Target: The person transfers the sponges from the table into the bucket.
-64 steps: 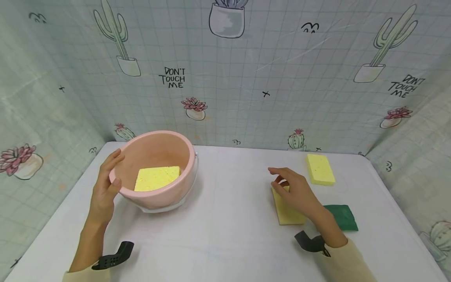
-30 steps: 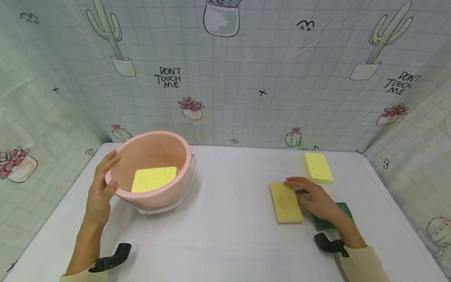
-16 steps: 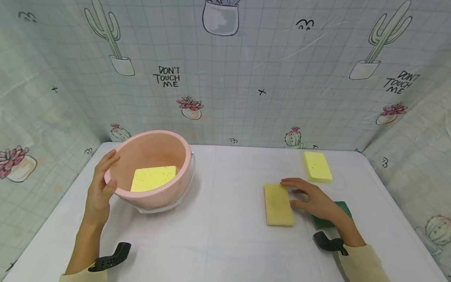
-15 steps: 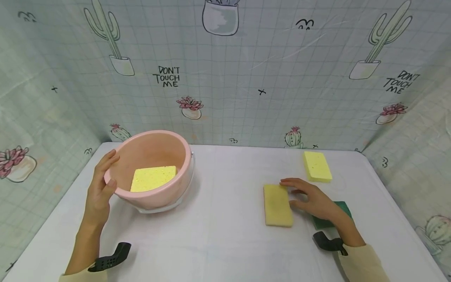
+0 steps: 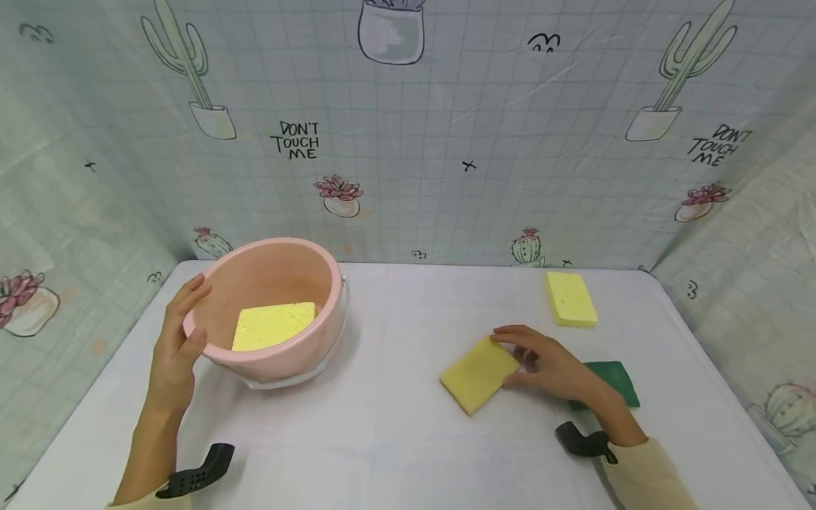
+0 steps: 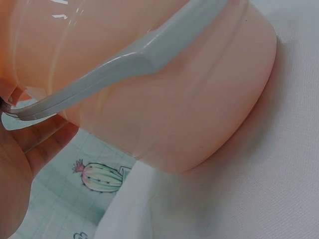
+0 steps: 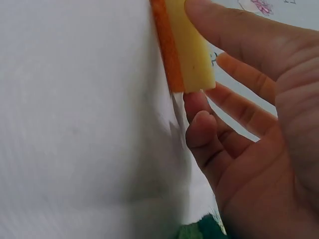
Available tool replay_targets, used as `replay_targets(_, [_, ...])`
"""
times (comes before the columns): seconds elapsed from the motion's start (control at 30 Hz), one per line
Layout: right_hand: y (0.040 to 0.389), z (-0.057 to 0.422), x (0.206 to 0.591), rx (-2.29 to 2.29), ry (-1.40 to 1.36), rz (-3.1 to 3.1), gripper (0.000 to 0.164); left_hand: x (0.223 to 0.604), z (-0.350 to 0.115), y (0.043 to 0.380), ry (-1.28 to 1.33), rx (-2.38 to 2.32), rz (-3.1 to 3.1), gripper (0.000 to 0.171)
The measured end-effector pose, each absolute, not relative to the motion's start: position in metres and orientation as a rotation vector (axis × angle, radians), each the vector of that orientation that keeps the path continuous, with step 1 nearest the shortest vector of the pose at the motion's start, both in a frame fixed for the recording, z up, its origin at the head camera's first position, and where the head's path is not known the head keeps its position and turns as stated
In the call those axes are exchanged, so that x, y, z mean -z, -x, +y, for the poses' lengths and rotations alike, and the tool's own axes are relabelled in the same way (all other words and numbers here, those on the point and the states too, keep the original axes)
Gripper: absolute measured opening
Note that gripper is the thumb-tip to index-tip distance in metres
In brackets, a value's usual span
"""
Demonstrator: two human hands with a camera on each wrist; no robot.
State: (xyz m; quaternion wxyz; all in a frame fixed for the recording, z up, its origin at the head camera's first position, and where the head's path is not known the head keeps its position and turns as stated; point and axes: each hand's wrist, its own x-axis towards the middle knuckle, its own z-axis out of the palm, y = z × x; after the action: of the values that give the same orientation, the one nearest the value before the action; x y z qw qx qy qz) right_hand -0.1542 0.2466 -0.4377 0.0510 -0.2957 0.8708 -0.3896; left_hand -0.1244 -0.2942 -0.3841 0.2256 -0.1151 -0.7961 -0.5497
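My left hand (image 5: 175,347) grips the near-left rim of a pink bucket (image 5: 299,350), thumb at the front and fingers round the outside. The bucket leans with its mouth towards me, and a yellow sponge (image 5: 274,326) lies inside. In the left wrist view, its pale grey handle (image 6: 114,72) hangs against the outer wall. My right hand (image 5: 551,365) pinches the right end of a second sponge (image 5: 478,375), thumb on the near edge and index finger at the far corner. The right wrist view shows this sponge's orange layer (image 7: 169,55) against the white cloth.
A third yellow sponge (image 5: 571,300) lies at the back right of the white table (image 5: 395,453). Partly behind my right wrist is a dark green piece (image 5: 615,379), like a scouring pad or cloth. A cactus-print curtain (image 5: 408,142) borders the back and sides.
My right hand has drawn back from over the flat sponge to its right edge. That sponge has slid left and turned diagonal in its grasp. The left hand keeps hold of the bucket.
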Motion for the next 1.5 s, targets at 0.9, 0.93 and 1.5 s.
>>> replay_targets(0.9, [0.138,0.225,0.403,1.185,0.916,2.515,0.06,0.385,-0.295,0.124,0.293,1.51,-2.208,0.054])
replay_targets(0.93, [0.139,0.225,0.405,1.188,0.913,2.511,0.061,0.386,-0.295,0.124,0.295,1.511,-2.207,0.054])
replay_targets(1.5, [0.151,0.233,0.431,1.259,0.958,2.516,0.065,0.385,-0.295,0.124,0.308,1.511,-2.202,0.055])
